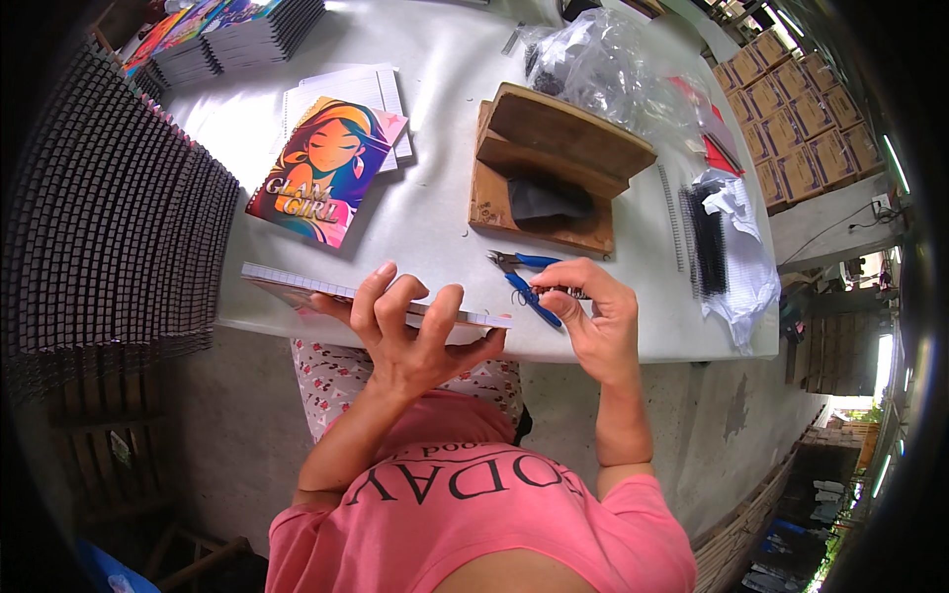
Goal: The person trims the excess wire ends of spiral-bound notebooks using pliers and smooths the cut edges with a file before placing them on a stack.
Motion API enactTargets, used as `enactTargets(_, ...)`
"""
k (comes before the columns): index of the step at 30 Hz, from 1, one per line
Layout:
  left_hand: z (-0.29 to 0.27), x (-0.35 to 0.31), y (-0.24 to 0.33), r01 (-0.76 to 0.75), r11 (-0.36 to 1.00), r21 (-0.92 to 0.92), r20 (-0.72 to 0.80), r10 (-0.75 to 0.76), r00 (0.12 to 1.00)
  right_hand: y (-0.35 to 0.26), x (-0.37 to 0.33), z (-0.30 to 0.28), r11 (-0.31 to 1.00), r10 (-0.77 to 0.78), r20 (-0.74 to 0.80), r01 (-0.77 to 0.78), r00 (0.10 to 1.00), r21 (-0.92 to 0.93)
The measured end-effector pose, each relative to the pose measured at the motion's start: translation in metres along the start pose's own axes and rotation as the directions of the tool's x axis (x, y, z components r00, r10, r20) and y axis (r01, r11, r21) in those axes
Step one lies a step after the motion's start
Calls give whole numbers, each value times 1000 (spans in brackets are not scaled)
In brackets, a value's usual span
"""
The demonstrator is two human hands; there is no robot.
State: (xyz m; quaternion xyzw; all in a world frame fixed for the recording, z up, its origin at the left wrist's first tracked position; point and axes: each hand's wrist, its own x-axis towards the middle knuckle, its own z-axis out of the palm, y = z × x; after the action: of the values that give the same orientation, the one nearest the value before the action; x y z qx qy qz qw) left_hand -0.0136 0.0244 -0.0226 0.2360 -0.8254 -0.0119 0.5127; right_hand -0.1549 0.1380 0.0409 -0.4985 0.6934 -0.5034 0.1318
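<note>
My left hand [405, 336] grips a notebook block [282, 285], tilted up on edge over the table's near side, its ruled pages showing along the top. To its right, my right hand [600, 321] pinches a dark wire binding coil [521, 294] between thumb and fingers; much of the coil is hidden in the hand. Just beyond lie blue-handled wire cutters [535, 262], partly behind those fingers. Past the left hand rests a notebook with a colourful illustrated cover [324, 163], on top of loose ruled sheets [381, 89].
A wooden jig [568, 133] with a dark pad stands mid-table, clear plastic bags [603, 64] behind it. Black binding coils [707, 242] lie on white paper at right. A tall stack of bound notebooks [109, 217] rises at left; more notebooks [237, 44] are piled far left.
</note>
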Motion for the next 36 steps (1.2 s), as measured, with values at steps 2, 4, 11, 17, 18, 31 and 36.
enactTargets(2,-1,0,0,4,1000,-10,1,-4,1000,2,2,2,999,-52,8,52,999,-13)
enactTargets(4,0,0,-1,10,999,-44,6,-10,1000,0,0,0,998,-68,54,68,996,-7)
enactTargets(11,-4,1,-1,18,1000,16,78,-19,997,-4,-5,-10,990,83,375,-119,923,73)
enactTargets(17,-23,9,-10,58,998,27,152,-61,986,-19,-2,-1,997,10,156,-22,988,78)
enactTargets(18,-26,7,-18,37,998,55,159,-45,986,-17,-1,-4,997,-73,200,76,977,-4)
enactTargets(31,-32,13,-18,80,992,-98,151,-64,986,59,65,-46,895,-154,292,258,944,-363)
enactTargets(36,-32,15,-19,88,988,-131,156,-67,985,134,62,-46,818,-103,181,187,978,-544)
